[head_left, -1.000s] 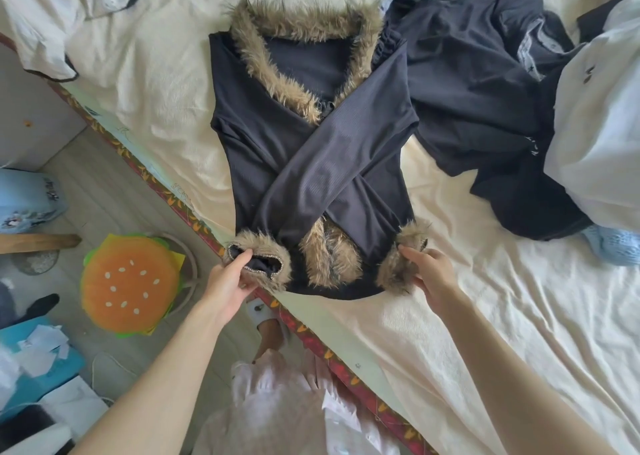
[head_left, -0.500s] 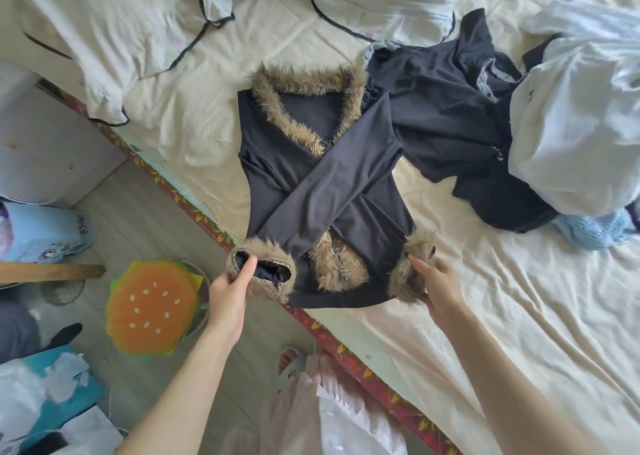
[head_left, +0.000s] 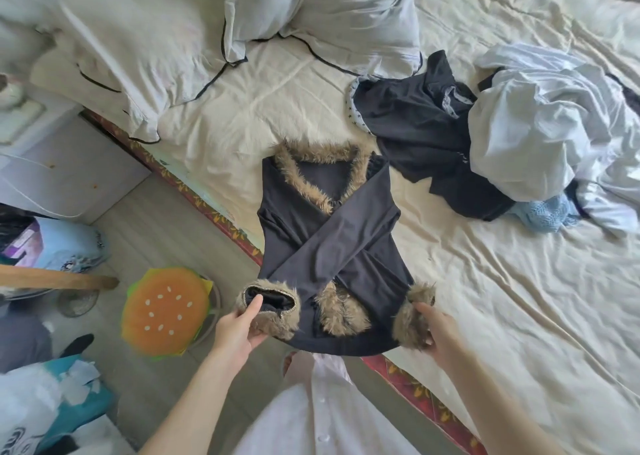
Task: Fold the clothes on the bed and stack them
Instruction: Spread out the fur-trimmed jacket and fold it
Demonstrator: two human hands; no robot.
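Head view. The dark fur-trimmed top [head_left: 329, 243] lies flat at the near edge of the bed [head_left: 519, 316], its 2 sleeves crossed over the chest and its hem hanging slightly past the mattress edge. The left hand [head_left: 239, 330] pinches the fur cuff [head_left: 268, 311] on the left side of the top, thumb across the cuff opening and fingers under it. The right hand [head_left: 433, 330] curls its grip round the other fur cuff [head_left: 414, 316] at the top's right lower corner.

The step in hand looks like the bottom-to-collar fold. To do it well, I would lift both cuffs together with the hem under them, so that the crossed sleeves do not slide apart, and carry them level toward the fur collar [head_left: 318, 163]. Keeping both hands at the same height should give a straight crease across the middle of the top. The bulky fur will likely spring up, so a flat press after landing would help.

Beyond the top's right shoulder lie a crumpled black garment [head_left: 415, 125], a white garment [head_left: 540, 122] and a light blue knit piece [head_left: 543, 212], all unfolded. No stack shows yet. 2 pillows [head_left: 322, 7] lie beyond the collar.
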